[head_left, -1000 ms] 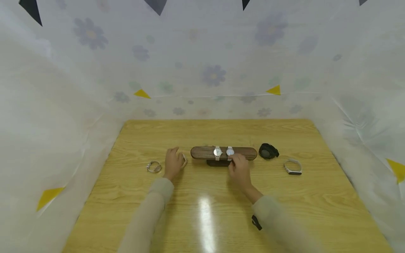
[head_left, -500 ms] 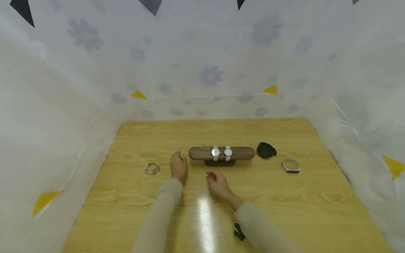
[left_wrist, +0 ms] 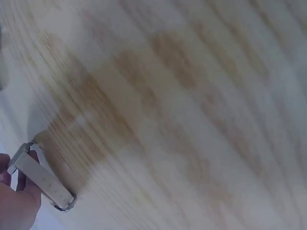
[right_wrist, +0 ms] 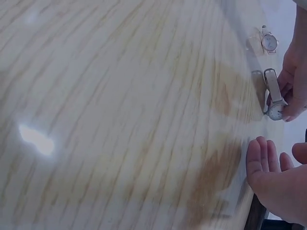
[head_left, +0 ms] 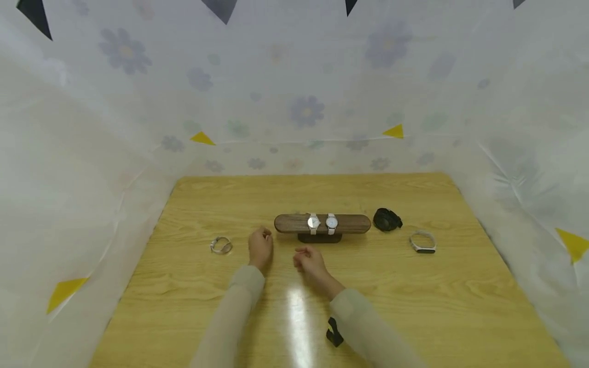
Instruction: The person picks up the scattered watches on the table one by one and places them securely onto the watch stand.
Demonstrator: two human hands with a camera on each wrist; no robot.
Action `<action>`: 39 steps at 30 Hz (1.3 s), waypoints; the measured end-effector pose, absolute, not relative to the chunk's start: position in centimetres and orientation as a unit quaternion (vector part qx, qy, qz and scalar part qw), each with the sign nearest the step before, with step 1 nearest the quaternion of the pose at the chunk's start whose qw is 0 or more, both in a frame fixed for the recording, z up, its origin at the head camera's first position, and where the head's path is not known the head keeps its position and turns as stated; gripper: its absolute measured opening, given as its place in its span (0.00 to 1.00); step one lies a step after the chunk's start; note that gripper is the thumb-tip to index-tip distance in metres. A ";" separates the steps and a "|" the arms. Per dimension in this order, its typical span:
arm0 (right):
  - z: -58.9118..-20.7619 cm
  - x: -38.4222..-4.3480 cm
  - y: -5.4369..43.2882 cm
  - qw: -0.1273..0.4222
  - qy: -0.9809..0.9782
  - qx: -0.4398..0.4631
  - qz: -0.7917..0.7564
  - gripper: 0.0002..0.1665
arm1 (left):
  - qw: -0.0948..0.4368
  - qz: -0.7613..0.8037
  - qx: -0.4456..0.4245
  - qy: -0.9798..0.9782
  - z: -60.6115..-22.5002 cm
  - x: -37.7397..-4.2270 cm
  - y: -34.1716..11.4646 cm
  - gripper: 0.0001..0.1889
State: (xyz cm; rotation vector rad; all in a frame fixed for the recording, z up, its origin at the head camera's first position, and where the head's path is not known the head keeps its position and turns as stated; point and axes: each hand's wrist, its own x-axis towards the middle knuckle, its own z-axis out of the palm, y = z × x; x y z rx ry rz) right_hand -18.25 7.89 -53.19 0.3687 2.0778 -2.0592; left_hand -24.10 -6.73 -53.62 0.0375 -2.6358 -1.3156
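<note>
White watch (right_wrist: 273, 90) pinched in left hand (head_left: 261, 249), left of the stand (head_left: 292, 223).
A slackening pinch could drop it; its projecting strap (left_wrist: 44, 182) could snag. Right hand (head_left: 312, 263), fingers relaxed, is empty before the stand.

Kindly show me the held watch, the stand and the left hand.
Held watch (left_wrist: 44, 181), left wrist view: pale strap.
Stand (head_left: 292, 223), head view: bare left part.
Left hand (head_left: 260, 249), head view: its back.

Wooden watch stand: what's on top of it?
The left watch and right watch, both pale-strapped, side by side on the stand. The stretch directly beneath them is covered and can't be seen.
</note>
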 end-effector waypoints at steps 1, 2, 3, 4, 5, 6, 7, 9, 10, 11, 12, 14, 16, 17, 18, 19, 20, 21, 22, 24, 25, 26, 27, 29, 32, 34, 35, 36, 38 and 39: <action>-53.3 -18.3 7.8 0.098 0.701 0.122 -0.696 0.16 | 0.094 -0.456 0.012 -0.885 -53.6 -23.9 -6.6 0.05; -53.4 -18.3 7.8 0.100 0.699 0.119 -0.698 0.17 | 0.090 -0.468 0.010 -0.879 -53.4 -23.6 -6.5 0.05; -53.6 -18.2 7.7 0.102 0.697 0.118 -0.700 0.17 | 0.084 -0.483 0.009 -0.871 -53.3 -23.4 -6.3 0.04; -53.7 -18.2 7.7 0.104 0.690 0.120 -0.706 0.17 | 0.077 -0.497 0.010 -0.865 -53.1 -23.1 -6.1 0.04; -53.7 -18.1 7.6 0.104 0.688 0.116 -0.709 0.17 | 0.066 -0.510 0.011 -0.858 -53.0 -22.9 -5.9 0.04; -53.8 -18.1 7.6 0.103 0.681 0.114 -0.716 0.17 | 0.056 -0.521 0.010 -0.851 -52.8 -22.6 -5.6 0.04; -53.8 -18.1 7.5 0.098 0.678 0.112 -0.719 0.17 | 0.045 -0.532 0.011 -0.845 -52.7 -22.4 -5.3 0.04; -53.8 -18.0 7.4 0.086 0.675 0.111 -0.724 0.17 | 0.021 -0.556 0.017 -0.831 -52.5 -21.9 -4.8 0.05; -53.7 -18.0 7.4 0.078 0.670 0.113 -0.729 0.17 | 0.010 -0.568 0.025 -0.823 -52.4 -21.7 -4.5 0.05; -53.7 -18.0 7.4 0.069 0.665 0.116 -0.735 0.17 | -0.003 -0.582 0.035 -0.812 -52.4 -21.5 -4.3 0.06; -53.7 -18.0 7.4 0.062 0.656 0.123 -0.742 0.17 | -0.013 -0.595 0.044 -0.803 -52.4 -21.2 -4.0 0.06; -53.6 -18.0 7.6 0.049 0.640 0.135 -0.755 0.16 | -0.030 -0.615 0.057 -0.786 -52.4 -20.9 -3.7 0.07; -53.6 -18.0 7.9 0.042 0.618 0.148 -0.771 0.17 | -0.042 -0.625 0.060 -0.777 -52.5 -20.7 -3.4 0.08; -53.6 -18.0 8.1 0.040 0.612 0.153 -0.775 0.17 | -0.050 -0.632 0.057 -0.771 -52.6 -20.5 -3.3 0.08; -53.6 -18.0 8.4 0.038 0.611 0.154 -0.775 0.17 | -0.054 -0.634 0.048 -0.770 -52.6 -20.5 -3.2 0.09; -53.6 -18.0 8.6 0.037 0.611 0.157 -0.775 0.17 | -0.060 -0.637 0.042 -0.768 -52.7 -20.4 -3.1 0.09; -53.6 -17.9 8.9 0.037 0.614 0.158 -0.772 0.17 | -0.066 -0.640 0.036 -0.765 -52.8 -20.4 -3.1 0.10; -53.6 -17.9 9.2 0.036 0.621 0.158 -0.767 0.17 | -0.074 -0.646 0.034 -0.759 -52.8 -20.3 -3.0 0.10; -53.6 -17.9 9.5 0.034 0.630 0.156 -0.760 0.17 | -0.085 -0.655 0.034 -0.750 -52.9 -20.3 -3.0 0.10; -53.5 -17.9 10.1 0.030 0.652 0.145 -0.743 0.16 | -0.098 -0.671 0.026 -0.734 -53.0 -20.2 -2.9 0.10; -53.4 -17.9 10.3 0.026 0.663 0.138 -0.736 0.16 | -0.106 -0.683 0.026 -0.723 -53.1 -20.2 -2.9 0.10; -53.3 -17.8 10.5 0.021 0.675 0.127 -0.727 0.16 | -0.112 -0.694 0.027 -0.711 -53.1 -20.1 -2.9 0.11; -53.2 -17.8 10.7 0.016 0.685 0.113 -0.719 0.16 | -0.119 -0.705 0.029 -0.699 -53.1 -20.1 -2.9 0.11; -52.9 -17.6 11.3 0.004 0.711 0.082 -0.699 0.16 | -0.125 -0.715 0.027 -0.687 -53.0 -19.9 -2.8 0.11; -52.4 -17.2 12.1 -0.006 0.765 0.021 -0.643 0.19 | -0.132 -0.721 0.024 -0.680 -52.5 -19.5 -2.5 0.13; -52.1 -16.9 12.8 -0.014 0.815 -0.036 -0.578 0.24 | -0.138 -0.719 0.017 -0.681 -51.9 -19.2 -2.3 0.14; -52.0 -16.8 13.1 -0.020 0.837 -0.066 -0.543 0.26 | -0.143 -0.718 0.012 -0.681 -51.3 -19.0 -2.2 0.15; -51.8 -16.6 13.4 -0.022 0.853 -0.094 -0.512 0.29 | -0.145 -0.720 0.009 -0.678 -51.2 -18.9 -2.1 0.15; -51.6 -16.5 14.0 -0.025 0.879 -0.137 -0.457 0.32 | -0.150 -0.718 -0.004 -0.679 -51.0 -18.8 -1.8 0.15; -51.5 -16.5 14.3 -0.024 0.884 -0.152 -0.441 0.33 | -0.153 -0.718 -0.008 -0.678 -50.9 -18.8 -1.6 0.15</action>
